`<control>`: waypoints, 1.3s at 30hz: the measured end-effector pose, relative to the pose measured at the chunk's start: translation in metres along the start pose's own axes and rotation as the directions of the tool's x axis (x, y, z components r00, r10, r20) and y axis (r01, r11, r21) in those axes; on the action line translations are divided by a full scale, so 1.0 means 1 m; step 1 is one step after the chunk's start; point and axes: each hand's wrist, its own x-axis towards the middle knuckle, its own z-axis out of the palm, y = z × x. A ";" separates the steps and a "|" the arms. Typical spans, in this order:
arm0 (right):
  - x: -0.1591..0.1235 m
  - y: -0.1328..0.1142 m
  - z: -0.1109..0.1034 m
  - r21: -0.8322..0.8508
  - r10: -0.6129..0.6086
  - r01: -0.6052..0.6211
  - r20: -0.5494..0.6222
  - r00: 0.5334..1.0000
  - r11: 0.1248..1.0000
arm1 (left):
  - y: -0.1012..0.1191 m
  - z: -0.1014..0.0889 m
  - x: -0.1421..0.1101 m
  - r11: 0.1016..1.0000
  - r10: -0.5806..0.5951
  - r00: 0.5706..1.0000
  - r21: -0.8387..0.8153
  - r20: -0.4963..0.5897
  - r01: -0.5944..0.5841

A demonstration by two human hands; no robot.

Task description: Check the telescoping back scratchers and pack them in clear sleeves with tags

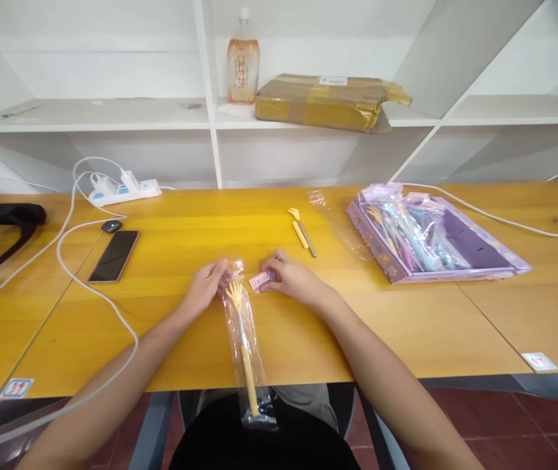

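A yellow back scratcher [245, 356] with a hand-shaped head lies inside a clear plastic bag [258, 365]. The bag's lower end hangs past the table's front edge, near my lap. At its top end, my left hand [209, 284] pinches the plastic by the bag's left side. My right hand [288, 275] is closed on a small pink and purple card [260, 281], just right of the bag's top. Farther off lies another yellow back scratcher [302, 230], unwrapped, and beside it a flat clear bag [340, 225].
A purple display box [459, 275] with several bagged items stands at the right. To the left are a phone [115, 256], a white cable [107, 300], a power strip [126, 192] and a black strapped device [19, 219]. A bottle [243, 62] and a taped carton [318, 101] occupy the shelf.
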 end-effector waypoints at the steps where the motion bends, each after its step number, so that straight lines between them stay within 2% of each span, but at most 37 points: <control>1: 0.001 0.001 0.000 0.005 0.009 -0.009 -0.001 1.000 1.000 | 0.000 0.002 -0.003 1.000 -0.009 1.000 0.013 0.017 0.009; 6: 0.005 0.003 -0.002 0.049 0.018 -0.015 -0.053 0.998 0.999 | 0.004 0.009 -0.012 0.996 -0.081 0.991 0.040 0.111 0.077; 10: 0.006 -0.002 -0.003 0.120 0.021 -0.005 -0.135 0.991 0.993 | 0.009 0.010 -0.015 0.993 -0.117 0.983 0.041 0.140 0.113; 12: 0.006 -0.006 -0.002 0.206 0.068 -0.012 -0.266 0.961 0.978 | 0.010 0.010 -0.015 0.991 -0.135 0.981 0.035 0.143 0.131; 14: 0.005 -0.011 0.000 0.325 0.134 0.008 -0.412 0.901 0.946 | 0.009 0.010 -0.014 0.989 -0.149 0.979 0.036 0.141 0.146; 15: 0.004 -0.015 0.001 0.391 0.153 0.036 -0.441 0.884 0.920 | 0.008 0.010 -0.013 0.989 -0.151 0.978 0.036 0.143 0.147; 16: 0.003 -0.019 0.003 0.455 0.148 0.069 -0.425 0.893 0.888 | 0.007 0.010 -0.013 0.989 -0.145 0.977 0.035 0.154 0.142; 18: 0.000 -0.027 0.006 0.542 0.064 0.113 -0.298 0.952 0.833 | 0.005 0.009 -0.011 0.993 -0.120 0.972 0.030 0.202 0.116; 20: -0.001 -0.034 0.009 0.551 -0.034 0.130 -0.181 0.983 0.824 | 0.004 0.008 -0.010 0.996 -0.093 0.960 0.031 0.264 0.088; 21: -0.001 -0.036 0.011 0.535 -0.055 0.136 -0.165 0.985 0.834 | 0.004 0.008 -0.010 0.996 -0.086 0.954 0.038 0.288 0.078; 30: 0.003 -0.033 0.020 0.376 0.019 0.121 -0.347 0.938 0.919 | 0.001 0.004 -0.010 0.994 -0.008 0.891 0.103 0.453 -0.044; 39: 0.005 -0.031 0.018 0.351 0.055 0.106 -0.418 0.907 0.930 | -0.001 0.002 -0.010 0.988 -0.013 0.876 0.142 0.482 -0.063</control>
